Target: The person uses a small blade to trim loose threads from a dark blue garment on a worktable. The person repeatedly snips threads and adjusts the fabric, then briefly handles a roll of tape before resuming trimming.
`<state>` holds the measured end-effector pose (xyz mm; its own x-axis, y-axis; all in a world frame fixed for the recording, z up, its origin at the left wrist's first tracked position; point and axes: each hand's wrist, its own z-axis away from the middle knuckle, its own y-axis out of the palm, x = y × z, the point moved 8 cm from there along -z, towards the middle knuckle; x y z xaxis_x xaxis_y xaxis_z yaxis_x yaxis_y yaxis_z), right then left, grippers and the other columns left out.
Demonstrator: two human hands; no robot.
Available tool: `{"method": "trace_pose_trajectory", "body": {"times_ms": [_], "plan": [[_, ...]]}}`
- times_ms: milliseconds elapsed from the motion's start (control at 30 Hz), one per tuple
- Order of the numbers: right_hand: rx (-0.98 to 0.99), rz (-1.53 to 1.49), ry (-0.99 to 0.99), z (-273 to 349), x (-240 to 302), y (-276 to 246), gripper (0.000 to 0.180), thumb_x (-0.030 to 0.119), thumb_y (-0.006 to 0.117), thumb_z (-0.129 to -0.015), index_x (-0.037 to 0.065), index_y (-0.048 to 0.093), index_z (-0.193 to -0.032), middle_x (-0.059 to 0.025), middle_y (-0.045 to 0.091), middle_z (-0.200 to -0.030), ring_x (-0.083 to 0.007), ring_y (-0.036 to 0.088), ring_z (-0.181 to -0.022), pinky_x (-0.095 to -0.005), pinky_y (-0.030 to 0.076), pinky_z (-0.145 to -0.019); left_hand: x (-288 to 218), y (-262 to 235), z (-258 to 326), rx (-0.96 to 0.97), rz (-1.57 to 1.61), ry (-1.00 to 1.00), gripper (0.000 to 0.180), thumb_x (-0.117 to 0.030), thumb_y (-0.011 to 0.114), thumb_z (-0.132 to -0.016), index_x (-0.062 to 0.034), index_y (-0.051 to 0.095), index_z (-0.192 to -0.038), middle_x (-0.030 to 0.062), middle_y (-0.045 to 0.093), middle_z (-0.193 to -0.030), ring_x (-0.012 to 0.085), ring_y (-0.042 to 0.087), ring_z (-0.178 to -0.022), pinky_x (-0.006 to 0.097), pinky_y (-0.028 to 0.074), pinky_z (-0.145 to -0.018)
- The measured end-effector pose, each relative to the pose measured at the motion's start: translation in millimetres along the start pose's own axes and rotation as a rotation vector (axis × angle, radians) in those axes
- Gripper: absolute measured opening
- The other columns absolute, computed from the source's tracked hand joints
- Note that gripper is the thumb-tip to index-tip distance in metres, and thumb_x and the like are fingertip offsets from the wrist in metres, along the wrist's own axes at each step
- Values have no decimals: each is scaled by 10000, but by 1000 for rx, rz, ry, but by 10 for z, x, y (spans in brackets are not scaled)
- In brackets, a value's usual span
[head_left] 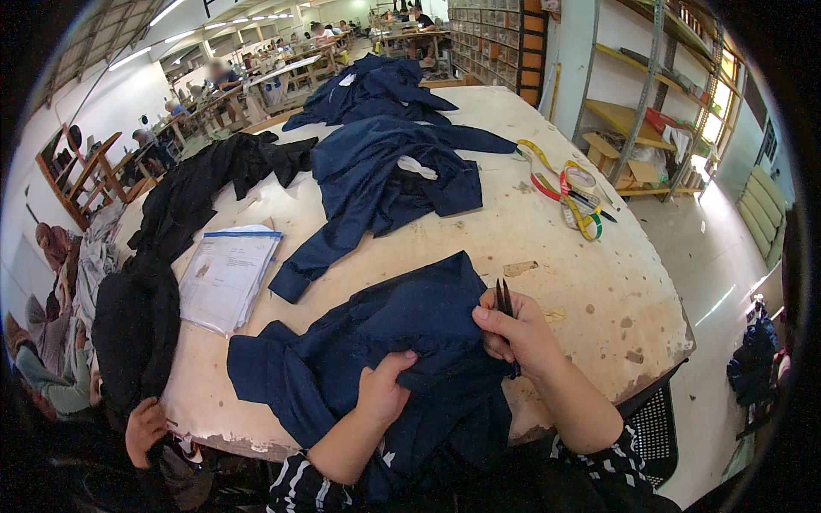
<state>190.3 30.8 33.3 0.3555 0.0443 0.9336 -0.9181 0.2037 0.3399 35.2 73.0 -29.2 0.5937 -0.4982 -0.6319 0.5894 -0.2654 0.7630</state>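
Note:
A navy blue garment [376, 329] lies crumpled at the table's near edge, partly hanging toward me. My left hand [383, 389] is closed on its cloth, thumb on top, with the fingers hidden in the folds. At the garment's right edge, my right hand [517, 333] is closed around dark thread snips [504, 297], their two points sticking up past the thumb. The cloth's edge meets the fingers of that hand; whether they also pinch it is hard to see.
More navy garments [359, 167] are heaped farther back. Black garments [141, 316] lie along the left, where another person's hand [145, 430] rests. A plastic document sleeve [229, 278] lies beside them. A tape measure [547, 184] and tape roll [580, 177] lie at right, near metal shelves [637, 128].

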Motion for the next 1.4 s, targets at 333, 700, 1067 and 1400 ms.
{"method": "trace_pose_trajectory", "body": {"times_ms": [333, 700, 1067, 1400], "plan": [[26, -67, -4, 21, 8, 43, 153, 182, 598, -848, 85, 491, -798, 29, 395, -463, -57, 313, -330, -208, 241, -359, -1, -23, -36, 26, 57, 1, 269, 3, 509, -774, 61, 552, -1033, 158, 582, -1055, 291, 566, -976, 417, 428, -917], [-452, 1, -160, 71, 200, -302, 191, 280, 539, -896, 101, 472, -899, 45, 424, -575, -45, 355, -378, -195, 265, -329, -12, -5, -150, 88, -203, -4, 372, -152, 518, -816, 45, 484, -1129, 160, 547, -1119, 262, 541, -1016, 371, 419, -872], [195, 606, -355, 142, 47, 388, 166, 142, 633, -821, 35, 578, -937, -59, 603, -822, -106, 572, -765, -255, 455, -697, -477, 694, 115, 340, -1204, 745, 643, -401, 715, -690, -30, 488, -1164, 144, 511, -1186, 245, 489, -1085, 394, 268, -1003], [252, 267, -192, 109, 4, 299, 224, 34, 637, -805, 38, 525, -999, 11, 540, -830, -14, 487, -718, -156, 383, -612, -362, 268, -54, 157, -670, 273, 208, -218, 575, -871, -20, 585, -810, -35, 529, -750, 47, 450, -727, 201, 358, -664]]}}
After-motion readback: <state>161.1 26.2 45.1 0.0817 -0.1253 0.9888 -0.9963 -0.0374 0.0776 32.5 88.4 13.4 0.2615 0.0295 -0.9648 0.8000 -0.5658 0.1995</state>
